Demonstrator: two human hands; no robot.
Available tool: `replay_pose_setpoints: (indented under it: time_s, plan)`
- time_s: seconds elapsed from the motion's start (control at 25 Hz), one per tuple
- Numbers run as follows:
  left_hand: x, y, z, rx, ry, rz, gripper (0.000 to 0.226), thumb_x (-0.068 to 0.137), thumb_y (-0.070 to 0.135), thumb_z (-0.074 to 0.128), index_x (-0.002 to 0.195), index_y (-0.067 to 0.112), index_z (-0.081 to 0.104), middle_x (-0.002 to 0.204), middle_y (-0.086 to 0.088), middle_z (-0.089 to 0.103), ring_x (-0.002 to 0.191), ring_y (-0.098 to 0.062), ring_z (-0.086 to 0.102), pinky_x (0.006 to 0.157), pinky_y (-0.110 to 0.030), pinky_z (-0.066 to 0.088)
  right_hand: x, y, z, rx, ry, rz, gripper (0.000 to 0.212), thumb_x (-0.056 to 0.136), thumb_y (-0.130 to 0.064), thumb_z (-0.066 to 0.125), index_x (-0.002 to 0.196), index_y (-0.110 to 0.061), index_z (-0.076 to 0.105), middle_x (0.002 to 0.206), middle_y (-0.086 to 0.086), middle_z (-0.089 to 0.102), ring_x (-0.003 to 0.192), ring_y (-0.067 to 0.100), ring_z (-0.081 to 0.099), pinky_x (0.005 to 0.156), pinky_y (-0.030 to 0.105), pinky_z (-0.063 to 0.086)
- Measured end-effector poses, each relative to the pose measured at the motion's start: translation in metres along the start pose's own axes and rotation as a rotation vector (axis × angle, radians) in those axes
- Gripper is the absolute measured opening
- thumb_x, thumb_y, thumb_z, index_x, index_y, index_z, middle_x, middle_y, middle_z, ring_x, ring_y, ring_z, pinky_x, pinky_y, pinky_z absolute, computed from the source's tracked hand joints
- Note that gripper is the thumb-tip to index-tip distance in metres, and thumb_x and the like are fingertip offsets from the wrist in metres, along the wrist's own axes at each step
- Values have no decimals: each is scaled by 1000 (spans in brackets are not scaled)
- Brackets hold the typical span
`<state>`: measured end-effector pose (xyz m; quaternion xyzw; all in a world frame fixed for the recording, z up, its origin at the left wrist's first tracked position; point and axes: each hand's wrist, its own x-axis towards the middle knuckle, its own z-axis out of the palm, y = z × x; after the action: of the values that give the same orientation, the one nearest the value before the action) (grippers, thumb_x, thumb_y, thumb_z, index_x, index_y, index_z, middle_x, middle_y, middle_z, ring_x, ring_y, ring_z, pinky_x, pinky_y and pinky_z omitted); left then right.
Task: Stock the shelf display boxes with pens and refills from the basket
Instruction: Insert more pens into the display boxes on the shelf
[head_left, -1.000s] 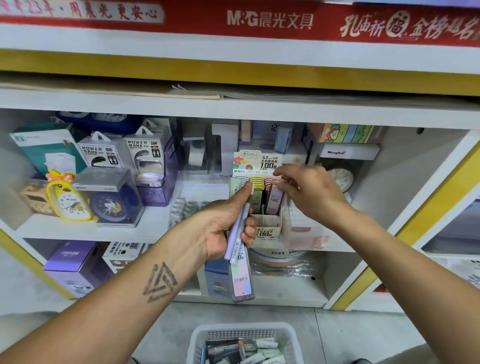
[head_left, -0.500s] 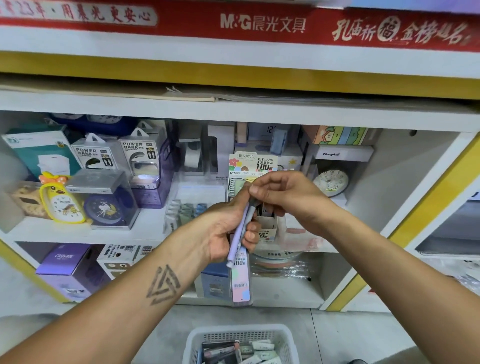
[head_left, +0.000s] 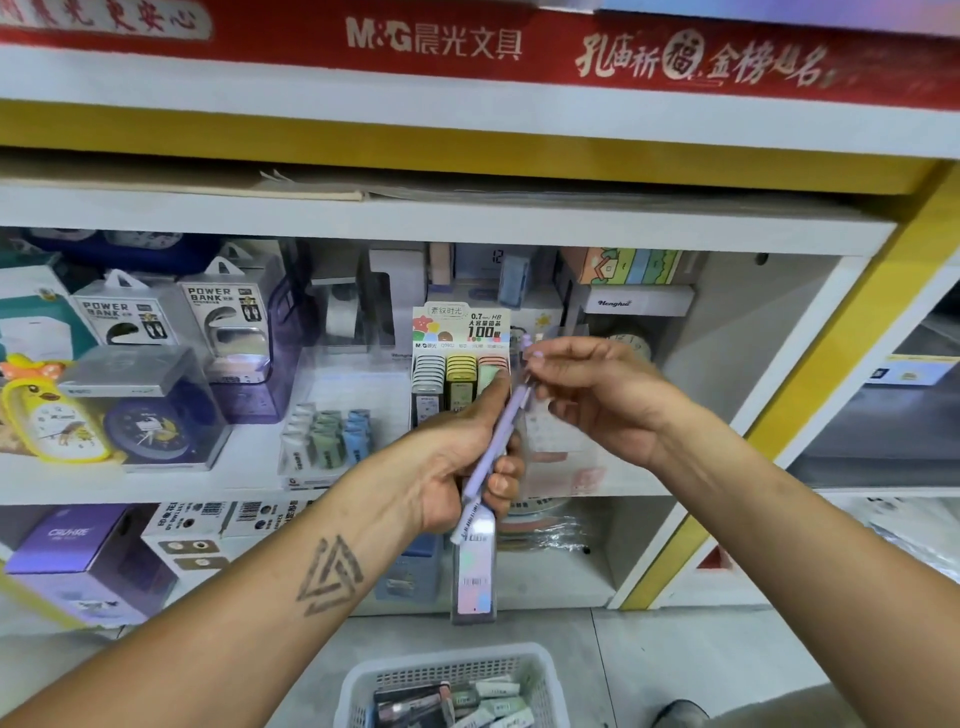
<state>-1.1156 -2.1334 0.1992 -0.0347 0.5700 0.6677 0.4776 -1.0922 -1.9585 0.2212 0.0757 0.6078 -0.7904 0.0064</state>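
Observation:
My left hand (head_left: 462, 457) grips a lilac pen (head_left: 496, 447) and a flat clear refill case (head_left: 472, 571) that hangs down below the fist. My right hand (head_left: 597, 395) pinches the pen's upper end with its fingertips, just right of the refill display box (head_left: 457, 364) on the middle shelf. That box holds grey, yellow and pink-green lead cases under a printed header card. A white mesh basket (head_left: 524, 670) with several refill packs stands on the floor below my arms.
Power bank boxes (head_left: 223, 317), a blue clock in a clear case (head_left: 150, 421) and a yellow duck clock (head_left: 49, 410) fill the shelf's left side. A small tray of erasers (head_left: 327, 436) sits left of the display box. Boxes (head_left: 78, 561) line the lower shelf.
My right hand left the display box, came back to the left hand and took hold of the pen's top end. The left hand stayed about where it was.

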Motion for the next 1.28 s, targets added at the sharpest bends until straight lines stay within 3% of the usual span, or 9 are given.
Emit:
replay_pose_setpoints:
  time_s: [0.08,0.16,0.36,0.44,0.68,0.88,1.08,1.16,1.28]
  plan:
    - [1,1,-3,-37,29,-10,56,83,68,57,66,15,49,52,-1,40,38,-13,34,39,-18,30,3,-11,-13,105,178,-137,13,86,3,68,98,2,71,78,10,73,64,17,66,55,22,54]
    - [1,2,-7,-94,73,-2,52,86,60,61,63,15,48,52,-2,40,39,-13,34,41,-16,28,6,-20,-24,-34,353,-327,10,88,1,69,98,-1,71,77,9,73,66,17,67,60,22,56]
    - [-3,4,-15,-190,126,36,41,86,50,66,73,16,47,52,-3,45,40,-14,38,42,-18,31,15,-6,-20,-1012,425,-620,19,89,-13,73,108,-12,73,89,1,73,78,11,68,80,29,60]
    - [-4,4,-15,-180,115,45,41,85,50,67,75,16,46,52,-4,47,41,-15,39,41,-18,33,18,4,-16,-1190,391,-681,16,91,-18,72,106,-15,74,89,2,75,80,18,69,78,37,58]
    - [-7,5,-19,-167,67,50,42,84,51,69,77,16,45,56,-4,45,42,-14,39,41,-18,33,23,16,-11,-1264,341,-766,15,90,-15,71,104,-13,76,93,4,76,81,24,70,74,37,56]
    - [-8,5,-25,-168,42,52,42,86,49,68,78,15,45,56,-4,47,43,-14,39,40,-18,33,25,8,-14,-1337,355,-723,13,92,-17,69,102,-13,77,92,6,77,83,28,69,74,42,56]
    - [-11,5,-28,-174,42,63,40,86,47,68,80,15,46,57,-4,46,44,-14,40,40,-18,34,31,19,-11,-1206,303,-594,12,89,-13,72,101,-14,68,82,-5,71,77,13,67,73,29,55]
    - [-12,5,-29,-184,31,73,38,87,45,68,80,15,47,58,-4,48,44,-14,41,40,-19,35,33,22,-9,-1283,282,-581,4,93,-15,67,96,-12,69,83,2,74,77,20,68,67,30,50]
    - [-14,6,-30,-201,11,95,33,91,41,65,81,13,50,60,-6,50,45,-15,42,40,-19,35,31,20,-6,-1482,290,-624,18,98,-21,60,101,-11,76,93,7,73,85,28,66,73,37,51]
